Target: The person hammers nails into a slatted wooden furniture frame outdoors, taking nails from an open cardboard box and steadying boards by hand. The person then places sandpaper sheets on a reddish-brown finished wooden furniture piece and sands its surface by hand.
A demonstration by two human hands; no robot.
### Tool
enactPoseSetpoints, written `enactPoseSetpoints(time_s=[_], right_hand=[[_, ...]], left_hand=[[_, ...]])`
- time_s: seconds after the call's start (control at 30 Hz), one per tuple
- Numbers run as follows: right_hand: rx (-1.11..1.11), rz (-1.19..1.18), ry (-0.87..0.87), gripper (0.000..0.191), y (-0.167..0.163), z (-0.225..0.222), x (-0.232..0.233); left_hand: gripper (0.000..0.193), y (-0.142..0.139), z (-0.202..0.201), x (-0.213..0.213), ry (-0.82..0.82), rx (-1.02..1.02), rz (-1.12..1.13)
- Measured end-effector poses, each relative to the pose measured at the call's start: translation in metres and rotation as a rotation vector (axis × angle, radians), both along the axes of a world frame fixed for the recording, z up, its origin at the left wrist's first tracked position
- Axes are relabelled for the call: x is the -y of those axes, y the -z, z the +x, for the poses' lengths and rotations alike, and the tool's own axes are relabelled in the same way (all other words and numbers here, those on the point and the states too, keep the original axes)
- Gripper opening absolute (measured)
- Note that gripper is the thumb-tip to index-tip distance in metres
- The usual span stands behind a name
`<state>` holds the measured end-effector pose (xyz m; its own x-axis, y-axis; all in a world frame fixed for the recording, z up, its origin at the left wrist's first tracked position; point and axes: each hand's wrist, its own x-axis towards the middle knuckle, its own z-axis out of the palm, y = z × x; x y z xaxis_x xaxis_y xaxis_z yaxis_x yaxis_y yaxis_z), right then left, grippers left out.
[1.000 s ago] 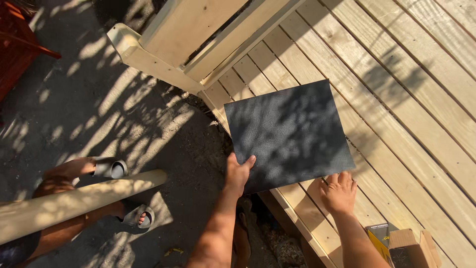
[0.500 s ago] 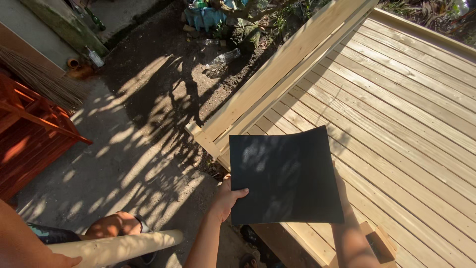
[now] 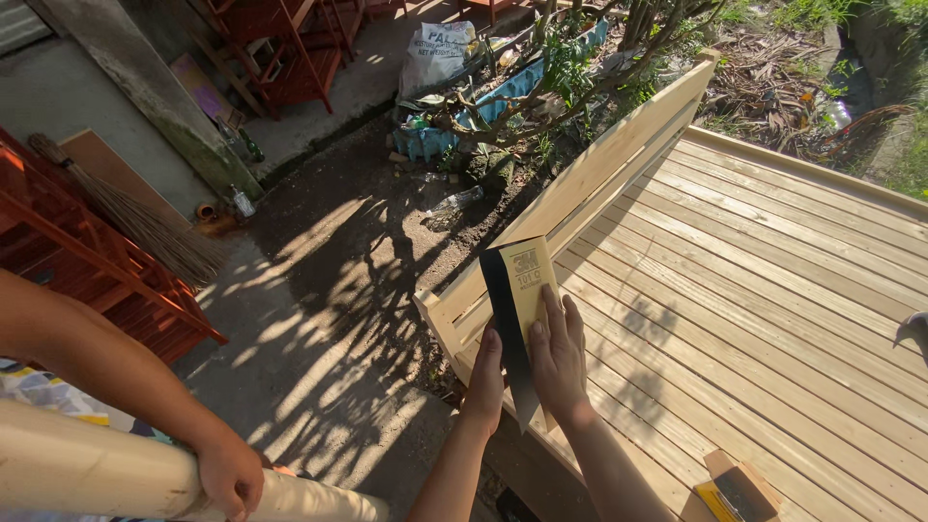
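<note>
a: what do the person's hands have hold of?

b: a folded sheet of sandpaper [image 3: 515,319], standing nearly upright just below the middle of the view. its dark gritty face shows along the left edge and its tan paper backing faces the camera.

a: how is it gripped?

b: the left hand [image 3: 486,379] sits at about 7 o'clock of the sheet, fingers curled closed against the dark edge. the right hand [image 3: 557,356] lies flat over the tan backing at 5 o'clock, fingers stretched up along it. the sheet is pressed between the two hands.

a: and what is under it?

b: a pale wooden slatted platform [image 3: 773,290] that fills the right side. the sheet is held over its near left corner, beside a raised wooden rail [image 3: 599,164] that runs off toward 1 o'clock.

a: anyone else around?

b: yes, another person's hand [image 3: 230,474] at 8 o'clock rests on a pale round wooden pole [image 3: 87,469] along the bottom left edge.

a: other things nearby?

b: a small open cardboard box [image 3: 737,488] at 5 o'clock on the platform, a straw broom [image 3: 135,222] at 9 o'clock against a red wooden frame [image 3: 87,271], and a white sack [image 3: 435,53] at 12 o'clock.
</note>
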<state>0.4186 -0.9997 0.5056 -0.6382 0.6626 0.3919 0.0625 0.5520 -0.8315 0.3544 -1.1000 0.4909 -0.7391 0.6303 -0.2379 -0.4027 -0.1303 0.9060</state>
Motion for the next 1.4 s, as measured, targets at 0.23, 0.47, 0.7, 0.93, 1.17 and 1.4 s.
enactPoseSetpoints(time_s=[0.23,0.47,0.7,0.93,1.17,1.4], right_hand=[[0.127,0.123,0.114,0.057,-0.04,0.017,0.044],[0.164,0.275,0.141,0.057,-0.057,0.019,0.06],[0.109,0.443,0.16,0.054,-0.061,0.029,0.056],[0.073,0.484,0.124,0.056,-0.066,0.027,0.032],[0.087,0.532,0.106,0.057,-0.063,0.027,0.004],[0.144,0.506,0.141,0.056,-0.067,0.013,-0.01]], left_hand=[[0.068,-0.029,0.02,0.023,0.035,-0.053,0.116],[0.069,-0.041,0.026,0.028,-0.023,-0.138,0.184],[0.073,-0.039,0.025,0.026,-0.011,-0.179,0.291],[0.071,-0.036,0.009,-0.002,-0.05,-0.251,0.308],[0.066,-0.028,-0.003,-0.03,-0.028,-0.25,0.307],[0.057,-0.029,-0.011,-0.054,-0.043,-0.343,0.372]])
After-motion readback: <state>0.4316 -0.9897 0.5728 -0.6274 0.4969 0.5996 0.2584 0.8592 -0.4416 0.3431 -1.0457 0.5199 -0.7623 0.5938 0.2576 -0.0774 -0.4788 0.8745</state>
